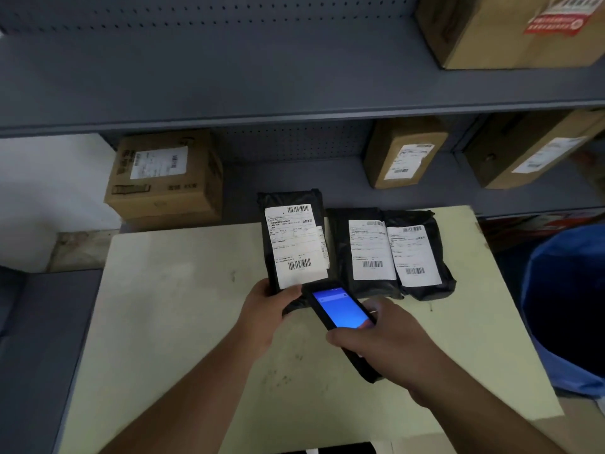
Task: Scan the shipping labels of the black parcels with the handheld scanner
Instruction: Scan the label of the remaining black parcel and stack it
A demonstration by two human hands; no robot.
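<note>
My left hand grips the near end of a black parcel and holds it tilted up, its white shipping label facing me. My right hand holds the black handheld scanner, whose blue screen is lit. The scanner's front end sits just below the held parcel's label. Two more black parcels lie flat side by side on the pale table, to the right of the held one, labels up.
Grey metal shelves stand behind the table. Cardboard boxes rest on the lower shelf, and another box on the upper one. A blue bin stands right of the table.
</note>
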